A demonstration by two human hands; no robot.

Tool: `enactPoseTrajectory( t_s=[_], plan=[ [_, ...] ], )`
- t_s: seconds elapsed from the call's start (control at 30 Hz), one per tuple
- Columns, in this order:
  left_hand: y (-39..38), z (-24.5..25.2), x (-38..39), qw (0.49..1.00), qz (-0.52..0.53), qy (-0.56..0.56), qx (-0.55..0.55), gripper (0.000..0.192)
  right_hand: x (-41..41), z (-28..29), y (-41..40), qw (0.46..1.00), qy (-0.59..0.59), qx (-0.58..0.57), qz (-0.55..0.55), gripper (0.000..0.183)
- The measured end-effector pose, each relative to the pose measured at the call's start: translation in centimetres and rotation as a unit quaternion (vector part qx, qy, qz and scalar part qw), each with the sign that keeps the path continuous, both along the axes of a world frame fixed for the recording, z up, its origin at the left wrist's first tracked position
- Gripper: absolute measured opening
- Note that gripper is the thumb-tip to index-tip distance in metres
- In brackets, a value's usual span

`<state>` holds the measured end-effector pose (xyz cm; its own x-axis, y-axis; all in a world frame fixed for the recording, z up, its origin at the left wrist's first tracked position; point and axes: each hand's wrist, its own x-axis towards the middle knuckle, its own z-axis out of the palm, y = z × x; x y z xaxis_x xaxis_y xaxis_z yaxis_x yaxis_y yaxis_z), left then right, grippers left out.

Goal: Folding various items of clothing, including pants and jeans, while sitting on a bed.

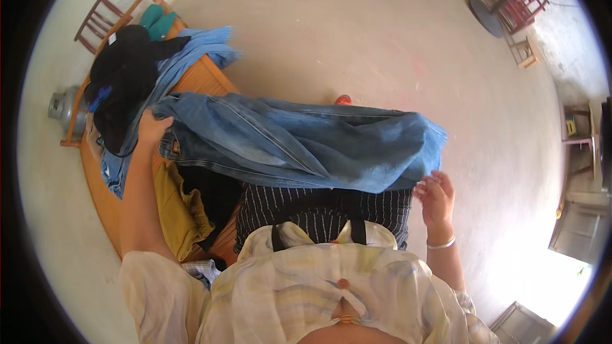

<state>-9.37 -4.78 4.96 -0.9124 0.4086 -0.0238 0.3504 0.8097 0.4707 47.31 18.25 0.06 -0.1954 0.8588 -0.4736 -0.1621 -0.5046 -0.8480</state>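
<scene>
Blue denim jeans [296, 138] lie stretched sideways across my lap, over black striped trousers [325, 210]. My left hand [155, 129] is closed on the upper edge of the jeans at their left end, beside the waistband. At the right end, my right hand [437, 193] touches the lower corner of the denim with its fingertips, fingers partly curled; whether it grips the cloth is unclear. Black clothing [124, 71] and lighter blue denim [205, 45] are heaped just beyond my left hand. Mustard-yellow cloth [179, 215] and black cloth [210, 191] lie nearer my body.
A wooden bench or bed [208, 76] with a railed end holds the clothes at left. Behind it are a wooden chair [103, 19] and a grey gas cylinder [71, 105]. Red chairs [526, 7], a standing fan [487, 16] and a small wooden stool [526, 52] stand at upper right.
</scene>
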Motion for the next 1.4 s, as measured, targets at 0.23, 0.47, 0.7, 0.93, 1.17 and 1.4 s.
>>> enactPoseTrajectory(
  t_s=[0.23,0.47,0.7,0.93,1.17,1.4],
  plan=[
    [14.0,1.7,21.7,0.77,-0.618,-0.137,0.081,0.051,0.9,-1.6,6.7,0.913,-0.316,0.242,0.087,0.064],
    [12.5,-0.1,22.7,0.796,-0.598,-0.095,-0.021,0.04,4.9,-7.8,7.1,0.992,-0.094,-0.067,0.043,0.055],
    [12.4,4.3,18.7,0.836,-0.517,-0.182,-0.028,0.023,7.1,-2.0,9.1,0.995,0.048,0.025,-0.09,0.035],
    [13.7,-0.3,15.5,0.858,-0.453,-0.226,-0.086,0.038,9.0,-3.2,12.4,0.995,-0.097,-0.012,-0.014,0.026],
    [10.8,-0.7,15.3,0.867,-0.375,-0.327,-0.021,0.038,6.2,-3.0,8.2,1.0,0.002,0.009,0.015,0.043],
    [9.0,0.7,16.4,0.846,-0.472,-0.249,0.024,0.032,8.6,-7.4,10.8,0.962,-0.168,0.185,0.113,0.026]
  ],
)
